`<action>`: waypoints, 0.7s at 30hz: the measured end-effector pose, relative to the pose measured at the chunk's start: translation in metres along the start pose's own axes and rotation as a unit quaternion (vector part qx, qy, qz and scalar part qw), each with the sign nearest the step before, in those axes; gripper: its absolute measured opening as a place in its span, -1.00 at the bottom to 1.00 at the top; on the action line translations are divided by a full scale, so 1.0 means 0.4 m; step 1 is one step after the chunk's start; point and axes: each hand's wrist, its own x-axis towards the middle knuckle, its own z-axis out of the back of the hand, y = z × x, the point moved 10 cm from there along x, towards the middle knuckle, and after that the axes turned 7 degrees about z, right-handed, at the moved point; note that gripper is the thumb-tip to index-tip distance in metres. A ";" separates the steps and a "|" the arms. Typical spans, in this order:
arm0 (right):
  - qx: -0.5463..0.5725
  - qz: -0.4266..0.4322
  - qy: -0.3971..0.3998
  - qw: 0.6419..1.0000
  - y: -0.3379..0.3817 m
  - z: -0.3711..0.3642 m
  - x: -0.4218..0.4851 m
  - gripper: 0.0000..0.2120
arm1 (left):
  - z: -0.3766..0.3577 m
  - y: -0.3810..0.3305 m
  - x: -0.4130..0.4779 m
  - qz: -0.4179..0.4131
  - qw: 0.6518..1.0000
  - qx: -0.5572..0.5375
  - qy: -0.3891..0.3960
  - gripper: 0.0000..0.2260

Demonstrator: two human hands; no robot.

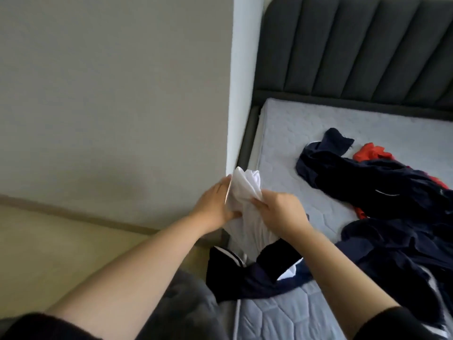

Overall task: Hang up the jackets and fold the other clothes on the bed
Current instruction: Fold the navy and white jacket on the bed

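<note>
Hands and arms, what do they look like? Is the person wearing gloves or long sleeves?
No gloves: the left hand and the right hand are bare, no ring or watch showing. The sleeves are black and short: the left sleeve and the right sleeve end high up the arms.

White garment [243, 188] in left hand [212, 205] and right hand [282, 210]

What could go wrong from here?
1. The left hand and right hand hold the white garment bunched over the mattress edge; a slip could drop it to the floor.
2. The navy garment hangs off that edge and may slide down.
3. The red garment lies half under the navy pile, easy to miss.
</note>
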 end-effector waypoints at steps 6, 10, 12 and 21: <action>0.025 0.132 -0.024 0.991 0.359 -0.066 0.256 -0.65 | 0.306 0.330 -0.063 0.136 0.978 -0.117 -0.107 -0.39; 0.075 0.177 -0.004 0.981 0.627 -0.225 0.410 -0.53 | 0.462 0.631 -0.148 0.229 0.932 -0.198 -0.198 -0.46; 0.099 0.193 0.017 0.976 0.769 -0.327 0.475 -0.58 | 0.539 0.782 -0.206 0.260 0.904 -0.231 -0.248 -0.50; 0.225 0.287 0.091 0.927 1.483 -0.537 0.625 -0.70 | 0.981 1.224 -0.569 0.368 0.810 -0.271 -0.369 -0.58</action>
